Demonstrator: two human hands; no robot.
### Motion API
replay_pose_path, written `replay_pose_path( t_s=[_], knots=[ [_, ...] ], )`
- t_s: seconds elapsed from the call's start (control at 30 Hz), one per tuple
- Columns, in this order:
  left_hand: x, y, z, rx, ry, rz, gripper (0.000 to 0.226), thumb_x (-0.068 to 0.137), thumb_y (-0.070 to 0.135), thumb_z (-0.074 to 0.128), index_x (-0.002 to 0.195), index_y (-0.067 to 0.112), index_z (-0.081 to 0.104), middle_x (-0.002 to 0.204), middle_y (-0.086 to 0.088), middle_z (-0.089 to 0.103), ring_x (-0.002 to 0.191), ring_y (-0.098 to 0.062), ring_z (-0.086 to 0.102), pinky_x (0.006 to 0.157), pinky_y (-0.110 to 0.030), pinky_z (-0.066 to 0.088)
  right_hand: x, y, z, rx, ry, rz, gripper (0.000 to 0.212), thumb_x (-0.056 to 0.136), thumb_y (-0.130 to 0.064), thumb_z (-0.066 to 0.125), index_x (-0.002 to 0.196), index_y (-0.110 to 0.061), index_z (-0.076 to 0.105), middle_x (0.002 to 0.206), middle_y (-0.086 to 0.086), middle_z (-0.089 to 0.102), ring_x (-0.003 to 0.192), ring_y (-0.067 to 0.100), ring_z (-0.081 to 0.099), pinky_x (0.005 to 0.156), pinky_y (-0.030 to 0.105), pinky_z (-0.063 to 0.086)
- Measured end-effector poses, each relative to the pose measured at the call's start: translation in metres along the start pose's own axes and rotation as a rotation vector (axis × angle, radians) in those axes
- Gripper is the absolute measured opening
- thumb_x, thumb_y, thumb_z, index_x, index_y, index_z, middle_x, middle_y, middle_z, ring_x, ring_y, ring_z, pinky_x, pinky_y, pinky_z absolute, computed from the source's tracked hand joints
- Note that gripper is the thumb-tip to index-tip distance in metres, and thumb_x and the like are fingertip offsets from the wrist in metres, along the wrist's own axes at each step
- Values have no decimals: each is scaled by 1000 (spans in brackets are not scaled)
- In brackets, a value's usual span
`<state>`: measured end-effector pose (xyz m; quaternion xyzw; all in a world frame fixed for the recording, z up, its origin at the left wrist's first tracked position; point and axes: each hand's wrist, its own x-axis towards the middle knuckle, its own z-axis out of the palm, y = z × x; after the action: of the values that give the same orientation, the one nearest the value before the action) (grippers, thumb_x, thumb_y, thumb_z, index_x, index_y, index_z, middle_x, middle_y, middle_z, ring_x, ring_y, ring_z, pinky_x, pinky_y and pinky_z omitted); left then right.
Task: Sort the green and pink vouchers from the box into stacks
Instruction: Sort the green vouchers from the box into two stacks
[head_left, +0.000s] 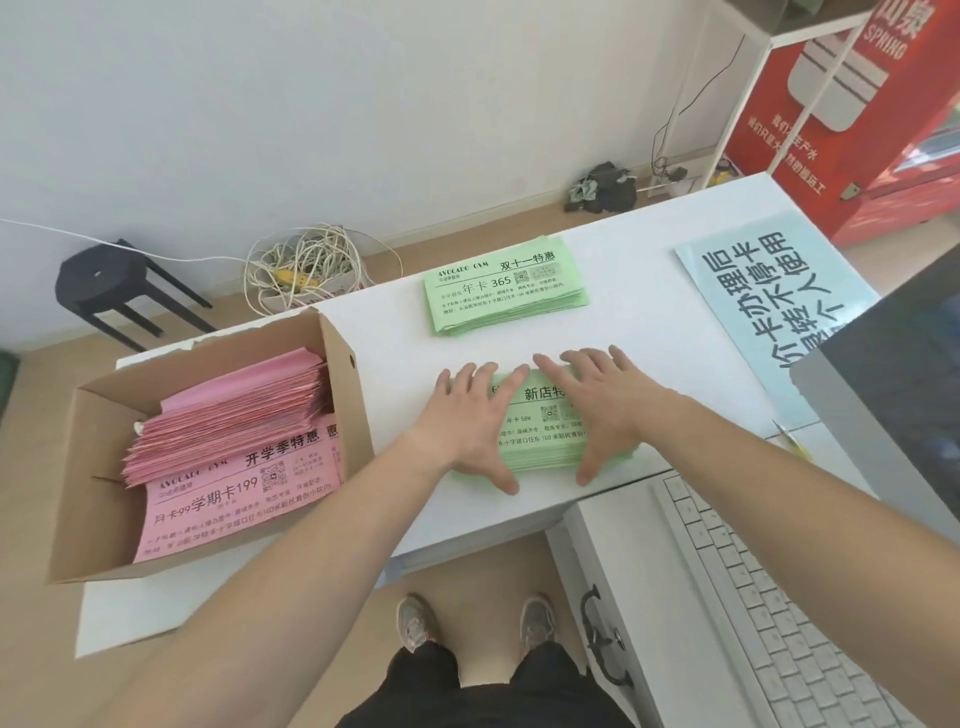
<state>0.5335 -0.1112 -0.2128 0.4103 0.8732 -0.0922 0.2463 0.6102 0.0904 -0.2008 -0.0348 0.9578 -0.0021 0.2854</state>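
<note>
A stack of green vouchers lies near the front edge of the white table. My left hand rests flat on its left side, fingers spread and thumb at the front edge. My right hand lies flat on its right side in the same way. A second stack of green vouchers sits farther back on the table, untouched. At the left, an open cardboard box holds pink vouchers, some piled loosely on top of flat ones.
A light blue printed sign lies on the table's right part. A white keyboard and a monitor's edge are at the right front. Behind the table are a coil of white cable, a black stool and a red machine.
</note>
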Motion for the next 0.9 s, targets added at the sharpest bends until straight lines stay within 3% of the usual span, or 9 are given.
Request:
replay_pose_path(
  t_s=[0.17,0.23,0.37,0.5,0.6,0.73,0.9],
  knots=[
    [-1,3,7,141,173,8,136,55,73,73,158,29,-3,145,-14,36,130,-36,40,121,-56,14,4,-5,13,-95,161,-30,148,47,-67,77,155,-28,-16,149,13,32,138,34,33,120,57,14],
    [-2,3,9,140,190,10,132,57,70,72,158,28,-1,146,-14,36,130,-36,41,121,-55,14,6,-5,14,-96,177,-40,144,48,-64,76,155,-28,-12,147,12,34,135,34,36,120,55,17],
    [-1,0,9,140,122,7,141,56,69,74,158,26,-14,152,-18,30,140,-38,32,122,-57,12,9,-7,17,-117,107,-19,153,46,-69,77,155,-25,-21,154,17,23,141,38,29,119,58,15],
    [1,-1,7,159,122,28,135,59,66,71,159,26,-10,139,-15,42,126,-36,45,120,-53,19,9,-8,17,-144,134,-23,142,50,-60,75,156,-26,-14,143,14,38,130,36,41,119,55,19],
    [1,-4,8,153,168,40,133,57,67,70,158,28,-8,138,-14,43,123,-36,46,119,-51,21,8,-6,17,-127,152,-13,140,51,-59,74,155,-28,-14,144,13,37,131,36,40,118,56,19],
    [2,-5,12,120,125,17,138,57,67,72,157,28,-15,150,-15,31,138,-37,34,122,-56,14,10,-7,23,-106,125,9,144,51,-58,75,154,-28,-22,148,14,29,134,37,34,117,60,17],
    [4,-6,11,163,164,47,132,59,64,69,157,26,-10,135,-14,44,118,-35,47,115,-48,27,11,-6,23,-109,161,4,137,54,-58,71,155,-28,-16,143,13,36,128,37,40,117,58,19]
  ],
)
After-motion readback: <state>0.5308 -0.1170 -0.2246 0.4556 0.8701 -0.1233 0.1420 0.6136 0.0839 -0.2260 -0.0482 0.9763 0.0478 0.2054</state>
